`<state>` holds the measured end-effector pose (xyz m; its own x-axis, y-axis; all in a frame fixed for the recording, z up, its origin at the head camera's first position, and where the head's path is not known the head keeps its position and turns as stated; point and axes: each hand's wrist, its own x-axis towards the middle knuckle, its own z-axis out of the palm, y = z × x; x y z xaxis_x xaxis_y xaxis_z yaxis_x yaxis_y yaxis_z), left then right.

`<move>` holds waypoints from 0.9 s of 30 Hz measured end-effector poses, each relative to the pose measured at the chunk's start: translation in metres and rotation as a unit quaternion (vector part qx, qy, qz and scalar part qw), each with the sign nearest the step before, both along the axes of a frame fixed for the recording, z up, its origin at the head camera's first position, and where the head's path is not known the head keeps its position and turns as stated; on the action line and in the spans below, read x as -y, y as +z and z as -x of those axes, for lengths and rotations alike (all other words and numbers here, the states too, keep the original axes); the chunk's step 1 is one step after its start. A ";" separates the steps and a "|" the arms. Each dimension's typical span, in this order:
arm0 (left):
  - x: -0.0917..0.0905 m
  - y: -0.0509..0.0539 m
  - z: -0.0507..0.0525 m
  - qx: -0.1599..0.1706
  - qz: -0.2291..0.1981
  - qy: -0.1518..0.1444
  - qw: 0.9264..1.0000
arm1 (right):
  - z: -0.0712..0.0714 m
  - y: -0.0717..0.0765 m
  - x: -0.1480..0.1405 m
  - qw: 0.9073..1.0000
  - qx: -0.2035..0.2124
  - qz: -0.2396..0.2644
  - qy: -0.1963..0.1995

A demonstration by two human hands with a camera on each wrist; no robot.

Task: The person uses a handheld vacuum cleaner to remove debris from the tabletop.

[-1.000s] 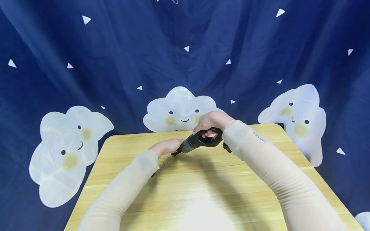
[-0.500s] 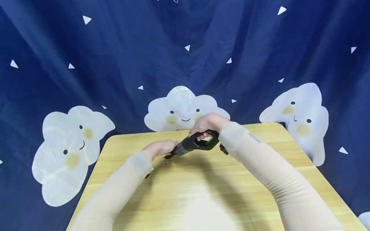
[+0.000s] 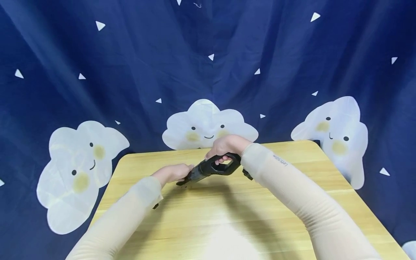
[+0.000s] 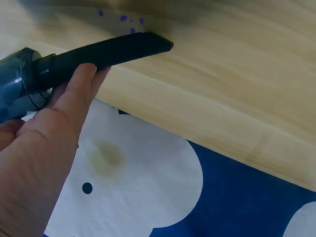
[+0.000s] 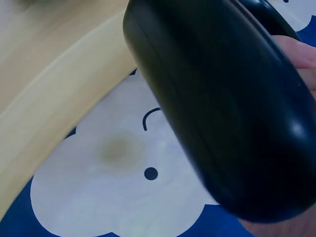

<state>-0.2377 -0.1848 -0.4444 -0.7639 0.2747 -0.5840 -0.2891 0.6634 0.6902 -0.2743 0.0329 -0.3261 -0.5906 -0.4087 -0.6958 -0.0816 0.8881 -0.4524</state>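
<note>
A black handheld vacuum cleaner slants over the wooden table, its nozzle down toward the left. My right hand grips its loop handle from above; in the right wrist view the rounded black body hides most of that hand. At the front end, my left hand holds the vacuum near the nozzle. Seen from the left wrist, the fingers lie along the flat crevice nozzle, beside the clear dust cup. Several small dark scraps lie on the table right beside the nozzle.
The light wood table has rounded far corners. Behind it hangs a dark blue curtain printed with white clouds and small triangles. Both forearms wear pale sleeves, and shadows fall across the tabletop.
Both hands have carried the vacuum cleaner left and a little nearer to me. Its nozzle has moved over the scraps, and fewer of them show in the head view.
</note>
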 end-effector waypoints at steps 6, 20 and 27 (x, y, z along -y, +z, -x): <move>-0.007 0.000 -0.004 -0.028 0.000 -0.017 0.999 | -0.003 0.007 -0.005 0.999 -0.035 -0.017 0.001; -0.012 0.001 -0.007 -0.032 0.015 -0.022 0.999 | -0.005 0.009 -0.009 1.000 -0.016 -0.018 0.001; -0.009 0.000 -0.014 -0.021 -0.001 -0.009 1.000 | -0.005 0.007 -0.005 1.000 -0.012 -0.018 0.016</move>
